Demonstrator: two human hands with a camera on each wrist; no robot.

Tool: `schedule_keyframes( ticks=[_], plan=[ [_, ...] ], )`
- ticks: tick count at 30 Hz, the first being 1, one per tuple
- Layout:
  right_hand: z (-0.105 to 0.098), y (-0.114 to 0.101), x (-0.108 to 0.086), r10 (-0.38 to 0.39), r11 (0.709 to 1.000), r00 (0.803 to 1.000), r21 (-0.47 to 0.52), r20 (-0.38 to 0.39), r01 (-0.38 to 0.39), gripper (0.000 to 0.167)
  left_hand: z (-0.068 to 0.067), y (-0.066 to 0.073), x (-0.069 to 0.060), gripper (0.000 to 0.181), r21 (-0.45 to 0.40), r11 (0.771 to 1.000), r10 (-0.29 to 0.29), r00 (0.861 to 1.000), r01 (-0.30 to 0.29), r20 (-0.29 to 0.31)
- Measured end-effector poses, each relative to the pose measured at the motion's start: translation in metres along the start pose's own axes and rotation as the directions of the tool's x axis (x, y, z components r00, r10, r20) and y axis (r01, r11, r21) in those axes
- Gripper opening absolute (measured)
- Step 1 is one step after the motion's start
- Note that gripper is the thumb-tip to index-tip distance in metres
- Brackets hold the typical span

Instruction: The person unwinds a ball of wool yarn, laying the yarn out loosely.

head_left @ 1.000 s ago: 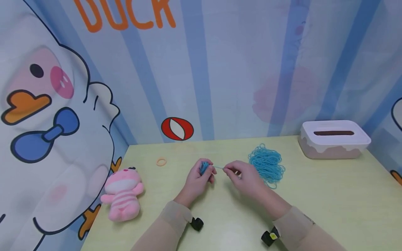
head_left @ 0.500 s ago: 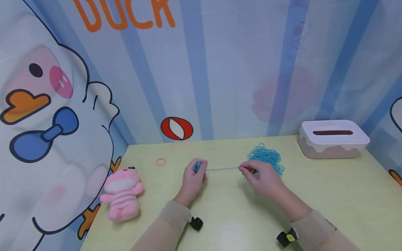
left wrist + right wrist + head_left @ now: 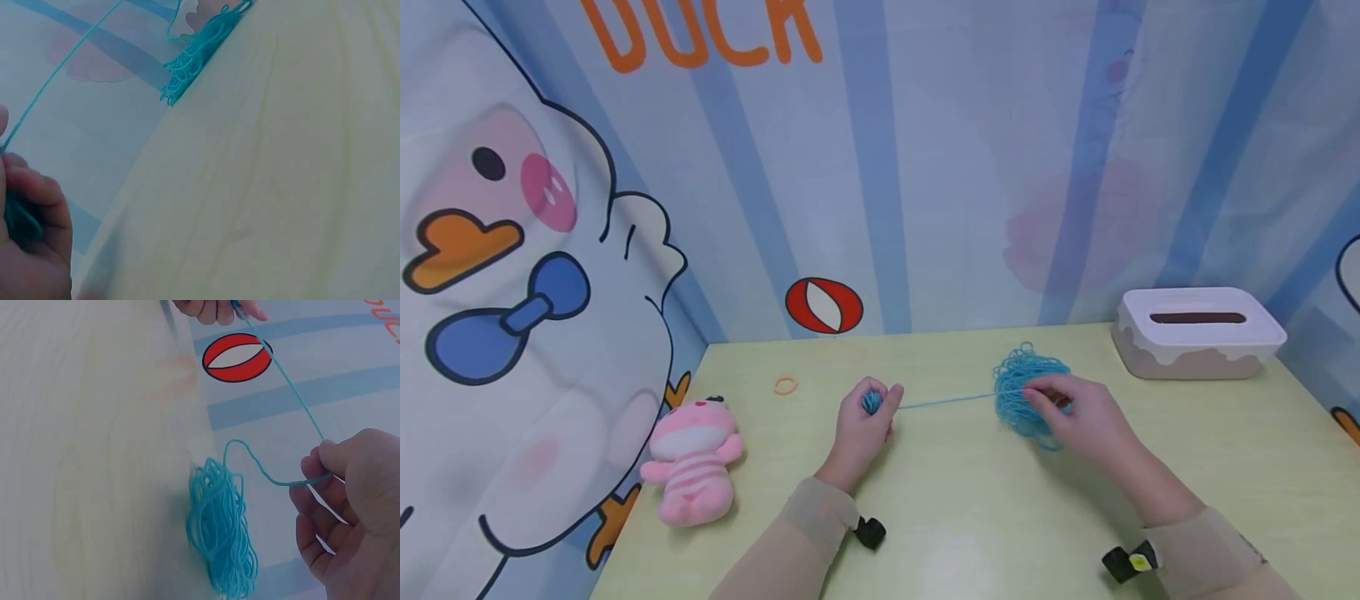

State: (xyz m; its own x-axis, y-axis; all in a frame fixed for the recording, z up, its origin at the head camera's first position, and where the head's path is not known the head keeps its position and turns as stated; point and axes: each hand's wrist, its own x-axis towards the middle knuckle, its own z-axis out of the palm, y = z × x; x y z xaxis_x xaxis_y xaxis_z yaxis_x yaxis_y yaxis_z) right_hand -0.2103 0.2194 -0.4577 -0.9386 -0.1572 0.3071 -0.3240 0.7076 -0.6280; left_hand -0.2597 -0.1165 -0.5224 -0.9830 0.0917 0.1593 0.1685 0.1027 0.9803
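Note:
My left hand (image 3: 862, 425) grips a small wound ball of blue yarn (image 3: 872, 402), its fingers curled round it; in the left wrist view part of the ball (image 3: 24, 220) shows inside the fingers. A taut strand (image 3: 951, 400) runs from it to my right hand (image 3: 1086, 417), which pinches the yarn between thumb and forefinger. Below the right hand lies a loose heap of blue yarn (image 3: 1026, 404) on the table. From the pinch, a slack length (image 3: 281, 483) droops back to the heap (image 3: 222, 531), as the right wrist view shows.
A pink plush toy (image 3: 695, 462) lies at the table's left side. Behind it is a small orange ring (image 3: 786, 385). A tissue box (image 3: 1198, 333) stands at the back right of the pale table (image 3: 955, 517), against a printed cloth backdrop (image 3: 947, 167).
Pinching the yarn, my right hand has moved right, away from the left, and the strand between them has grown longer. My left hand has shifted slightly left, still holding the ball.

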Motion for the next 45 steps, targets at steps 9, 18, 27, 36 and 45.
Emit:
schedule_keyframes(
  ticks=[9,18,27,36,45],
  plan=[
    [-0.016,0.026,-0.009,0.097,0.992,0.995,-0.079,0.002,-0.096,0.024,0.001,0.001,0.001,0.03,0.029,0.999,0.028,0.996,-0.026,-0.089],
    [-0.017,0.043,-0.01,0.201,0.965,0.979,-0.178,0.038,-0.191,0.027,0.002,0.004,0.003,0.034,0.092,0.996,0.015,0.995,-0.006,-0.097],
    [0.007,0.026,-0.007,0.081,0.985,0.988,-0.141,-0.132,-0.1,0.021,0.005,0.004,0.003,0.037,0.07,0.997,0.018,1.0,-0.018,0.006],
    [0.07,-0.044,0.011,-0.136,0.991,0.991,-0.017,-0.019,0.136,0.027,0.004,0.005,0.004,0.038,0.013,0.999,0.039,0.998,-0.04,0.041],
    [0.116,-0.07,0.022,-0.079,0.997,0.978,0.009,0.191,0.079,0.036,0.004,0.009,0.0,0.039,-0.006,0.996,0.084,0.993,-0.084,0.087]
  ],
)
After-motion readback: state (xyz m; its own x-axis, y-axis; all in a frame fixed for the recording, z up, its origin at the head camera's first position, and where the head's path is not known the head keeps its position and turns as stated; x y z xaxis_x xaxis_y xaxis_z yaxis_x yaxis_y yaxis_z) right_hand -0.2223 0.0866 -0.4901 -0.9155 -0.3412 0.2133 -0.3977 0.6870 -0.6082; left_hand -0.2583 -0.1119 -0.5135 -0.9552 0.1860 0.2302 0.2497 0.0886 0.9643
